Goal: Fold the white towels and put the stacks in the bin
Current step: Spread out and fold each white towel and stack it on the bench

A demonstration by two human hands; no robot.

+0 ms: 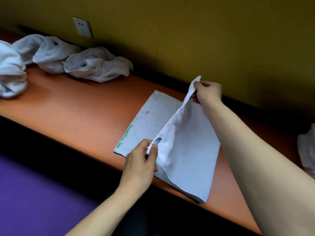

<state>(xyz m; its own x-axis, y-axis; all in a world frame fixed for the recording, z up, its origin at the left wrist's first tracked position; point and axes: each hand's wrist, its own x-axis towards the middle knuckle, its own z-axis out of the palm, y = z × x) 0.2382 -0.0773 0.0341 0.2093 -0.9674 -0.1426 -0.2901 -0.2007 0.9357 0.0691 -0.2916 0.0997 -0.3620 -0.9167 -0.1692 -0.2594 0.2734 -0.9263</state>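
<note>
- Right hand (207, 92): thumb + fingertips pinched tight on far corner of flat white cotton towel w/ green lettering (185, 147), corner lifted off the surface, poking up past the fingers toward 12 o'clock.
- Left hand (142, 160): thumb + forefinger pinch near corner of the same lifted flap, right by a small grey sewn label (157, 140); other fingers curled under.
- Flap edge runs taut btw the two hands, from 7 to 1 o'clock; rest of towel hangs/drapes to 4 o'clock of that line and lies on the long orange-brown wooden counter (76, 113).
- Lower towel layer flat on counter at 10 o'clock of left hand, green text along its near-left edge.
- Heap of crumpled white towels (97, 65) on counter well apart, toward 10 o'clock, against dark yellow wall (204, 31).
- More bunched white towels (10, 72) at far left edge.
- White wall socket plate (82, 27) above the heap.
- Crinkled pale material (306, 147) at right edge, 3 o'clock; can't tell what it is.
- Purple floor surface (34, 193) below counter, 8 o'clock.
</note>
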